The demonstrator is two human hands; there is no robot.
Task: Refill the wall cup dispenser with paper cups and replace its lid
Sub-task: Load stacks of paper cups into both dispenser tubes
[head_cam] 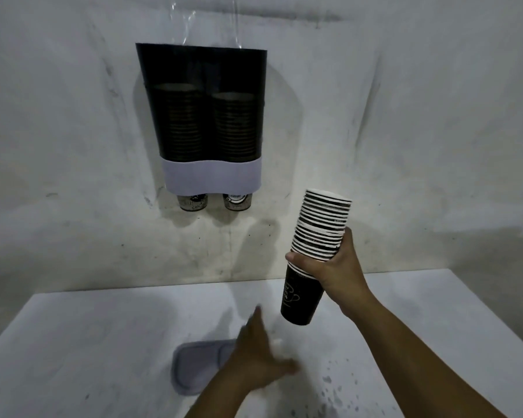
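fingers of right hand (335,267) wrapped around stack of paper cups (317,245), long axis near upright, below and right of open-topped wall dispenser (204,116). left hand (260,357) blurred, fingers spread over grey lid (194,369) on table (88,342).

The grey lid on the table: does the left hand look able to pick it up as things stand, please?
Probably yes. The left hand is empty, open and blurred just over the right end of the grey lid, and nothing lies on the lid.
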